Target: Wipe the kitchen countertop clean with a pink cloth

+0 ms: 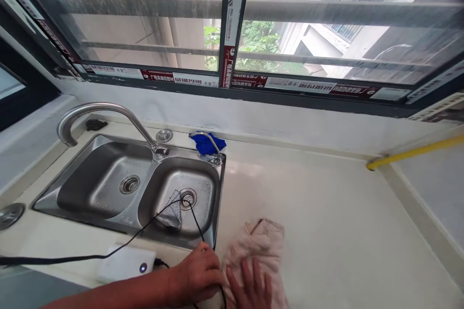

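My left hand (195, 273) is closed around a thin black cable (139, 233), in front of the sink's near right corner. The cable loops up over the right basin and runs off to the left edge. Fingers spread, my right hand (252, 282) lies flat on a crumpled pale pink cloth (266, 236), which rests on the countertop just right of the sink. A white box (125, 263) with a small round lit button sits by my left forearm, with a black plug in its end.
The double-basin steel sink (145, 188) has a tall curved faucet (105, 106) and a small one (208, 140) with a blue cloth (203, 144) behind it. A grey cloth (170, 215) lies in the right basin. A yellow pipe (413, 153) meets the countertop at right.
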A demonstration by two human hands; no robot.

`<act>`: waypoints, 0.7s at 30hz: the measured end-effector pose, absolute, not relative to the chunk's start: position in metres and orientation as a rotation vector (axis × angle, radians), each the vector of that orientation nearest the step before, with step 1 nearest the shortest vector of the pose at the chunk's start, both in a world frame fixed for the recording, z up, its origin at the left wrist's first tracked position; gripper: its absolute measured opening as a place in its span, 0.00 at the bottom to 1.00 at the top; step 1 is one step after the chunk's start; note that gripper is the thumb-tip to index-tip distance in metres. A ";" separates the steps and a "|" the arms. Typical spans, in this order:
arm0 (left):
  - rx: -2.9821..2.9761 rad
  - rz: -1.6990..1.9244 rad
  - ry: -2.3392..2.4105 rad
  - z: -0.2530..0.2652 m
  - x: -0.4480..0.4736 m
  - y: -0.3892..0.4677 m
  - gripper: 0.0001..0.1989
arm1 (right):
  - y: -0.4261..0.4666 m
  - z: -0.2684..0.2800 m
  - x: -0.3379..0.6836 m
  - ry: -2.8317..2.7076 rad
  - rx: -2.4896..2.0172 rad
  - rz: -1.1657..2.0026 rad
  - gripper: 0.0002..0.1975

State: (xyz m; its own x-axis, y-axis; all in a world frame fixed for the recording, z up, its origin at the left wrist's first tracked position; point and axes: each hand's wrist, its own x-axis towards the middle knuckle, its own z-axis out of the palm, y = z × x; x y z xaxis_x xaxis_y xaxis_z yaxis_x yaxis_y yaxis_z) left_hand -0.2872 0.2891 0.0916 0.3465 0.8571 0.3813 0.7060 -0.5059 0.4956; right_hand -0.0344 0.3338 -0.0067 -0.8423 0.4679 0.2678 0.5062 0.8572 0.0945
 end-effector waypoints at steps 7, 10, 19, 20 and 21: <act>2.364 1.033 1.437 0.091 -0.277 0.277 0.06 | 0.443 0.037 -0.162 -2.785 -1.146 0.213 0.29; 2.320 0.963 1.511 0.097 -0.279 0.272 0.08 | 0.484 0.041 -0.170 -2.720 -1.266 0.204 0.26; 2.181 1.073 1.507 0.095 -0.276 0.271 0.07 | 0.464 0.052 -0.146 -2.659 -1.416 0.151 0.29; 2.176 1.077 1.496 0.096 -0.276 0.273 0.07 | 0.447 0.052 -0.141 -2.670 -1.397 0.149 0.29; 2.174 1.063 1.478 0.099 -0.275 0.276 0.07 | 0.427 0.050 -0.134 -2.682 -1.365 0.147 0.29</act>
